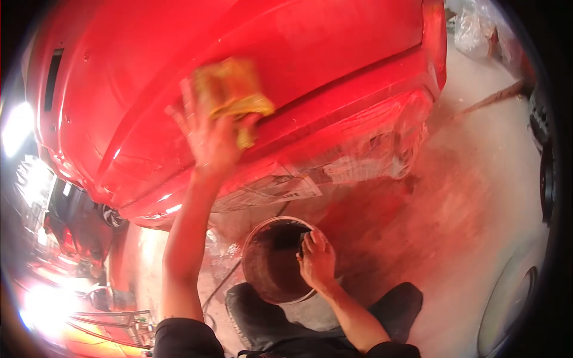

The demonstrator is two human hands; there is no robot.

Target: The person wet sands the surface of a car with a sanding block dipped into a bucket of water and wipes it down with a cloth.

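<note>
My left hand (215, 140), blurred by motion, is against the red car body panel (310, 53) with a yellow cloth (230, 89). The cloth bunches between the thumb and fingers and spreads flat over the panel beyond them. Low in the middle stands a round bucket (246, 262) with a dark inside. My right hand (317, 259) is over the bucket's right rim, its fingers curled around a small dark piece (305, 240) that is mostly hidden.
Newspaper (292, 190) and clear plastic sheeting (370, 156) hang along the panel's lower edge. A thin hose or cable (224, 280) runs past the bucket. Another car's wheel (111, 216) shows at left. Crumpled plastic (474, 30) lies at upper right.
</note>
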